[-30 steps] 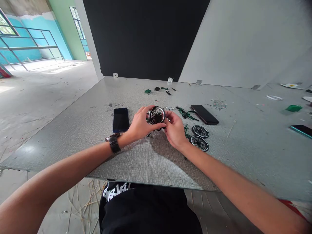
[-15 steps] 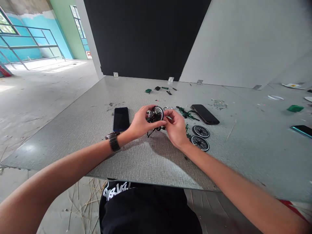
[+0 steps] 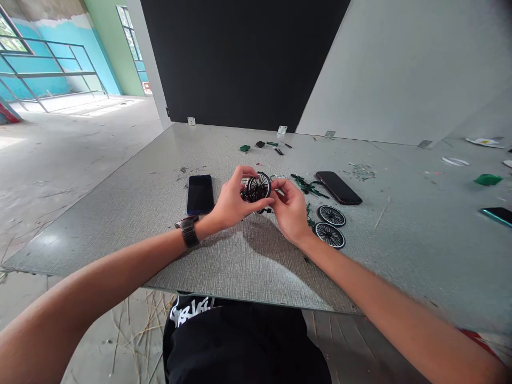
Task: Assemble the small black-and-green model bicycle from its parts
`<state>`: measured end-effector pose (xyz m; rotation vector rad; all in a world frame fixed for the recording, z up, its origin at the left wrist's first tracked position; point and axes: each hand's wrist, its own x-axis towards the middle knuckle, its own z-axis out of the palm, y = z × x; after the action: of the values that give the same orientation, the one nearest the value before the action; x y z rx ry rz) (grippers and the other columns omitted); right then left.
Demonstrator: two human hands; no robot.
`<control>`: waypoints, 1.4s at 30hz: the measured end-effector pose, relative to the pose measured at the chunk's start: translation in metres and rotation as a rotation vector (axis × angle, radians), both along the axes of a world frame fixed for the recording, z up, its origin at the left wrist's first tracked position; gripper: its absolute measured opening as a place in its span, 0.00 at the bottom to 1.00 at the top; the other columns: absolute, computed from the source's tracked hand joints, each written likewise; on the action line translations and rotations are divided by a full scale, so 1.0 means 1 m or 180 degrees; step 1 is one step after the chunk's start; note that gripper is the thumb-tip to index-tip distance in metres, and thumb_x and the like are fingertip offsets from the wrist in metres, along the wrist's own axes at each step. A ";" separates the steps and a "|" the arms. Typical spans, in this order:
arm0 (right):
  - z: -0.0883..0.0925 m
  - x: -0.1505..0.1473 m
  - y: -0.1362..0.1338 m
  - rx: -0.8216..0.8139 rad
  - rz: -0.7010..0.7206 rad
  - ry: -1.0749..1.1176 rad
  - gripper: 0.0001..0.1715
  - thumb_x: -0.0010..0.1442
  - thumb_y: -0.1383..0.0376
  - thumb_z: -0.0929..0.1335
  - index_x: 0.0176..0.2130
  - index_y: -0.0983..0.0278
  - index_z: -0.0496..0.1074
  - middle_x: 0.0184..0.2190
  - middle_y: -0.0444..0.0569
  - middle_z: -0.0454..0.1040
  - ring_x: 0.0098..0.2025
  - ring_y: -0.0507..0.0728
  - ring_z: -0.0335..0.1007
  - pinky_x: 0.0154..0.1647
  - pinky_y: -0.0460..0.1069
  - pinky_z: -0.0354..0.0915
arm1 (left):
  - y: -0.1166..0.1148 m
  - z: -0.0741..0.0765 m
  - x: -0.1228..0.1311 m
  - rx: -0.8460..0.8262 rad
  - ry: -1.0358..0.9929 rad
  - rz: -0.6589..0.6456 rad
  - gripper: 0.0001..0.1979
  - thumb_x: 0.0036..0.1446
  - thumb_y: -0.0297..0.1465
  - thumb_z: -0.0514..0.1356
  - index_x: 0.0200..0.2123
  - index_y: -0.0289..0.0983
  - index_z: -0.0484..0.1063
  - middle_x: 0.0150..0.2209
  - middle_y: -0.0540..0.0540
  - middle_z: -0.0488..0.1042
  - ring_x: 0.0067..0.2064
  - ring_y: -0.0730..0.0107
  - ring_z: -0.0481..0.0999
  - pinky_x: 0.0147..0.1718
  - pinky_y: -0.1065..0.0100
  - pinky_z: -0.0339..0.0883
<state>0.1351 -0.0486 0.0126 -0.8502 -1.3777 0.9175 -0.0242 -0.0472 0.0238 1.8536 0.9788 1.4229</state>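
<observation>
My left hand [image 3: 231,200] grips a small black spoked wheel assembly [image 3: 257,188] of a toy bicycle, held just above the grey table [image 3: 248,256]. My right hand [image 3: 290,208] pinches the same assembly from the right side. Two loose black wheels [image 3: 329,225] lie on the table just right of my right hand. Green bicycle frame parts [image 3: 306,186] lie behind them. A dark watch sits on my left wrist.
A blue-black phone [image 3: 200,193] lies left of my hands, a dark phone [image 3: 338,187] to the right, a third phone [image 3: 498,214] at the far right edge. Small green and black parts [image 3: 262,145] sit near the back. A black wall panel stands behind the table.
My hands have stayed together on the wheel assembly, turning it slightly; the left fingers have shifted a little higher over the wheel. The view has drifted slightly.
</observation>
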 end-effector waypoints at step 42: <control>0.011 0.004 -0.001 0.0391 -0.0058 -0.0132 0.14 0.60 0.54 0.74 0.39 0.58 0.69 0.37 0.45 0.71 0.38 0.54 0.73 0.36 0.50 0.75 | 0.019 -0.005 -0.008 -0.0497 -0.1224 -0.1135 0.20 0.45 0.33 0.75 0.37 0.38 0.69 0.52 0.41 0.74 0.64 0.55 0.68 0.60 0.52 0.64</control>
<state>0.1389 -0.0491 0.0236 -0.7908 -1.4444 0.7966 -0.0321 -0.0279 0.0186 1.4764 0.5220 1.3682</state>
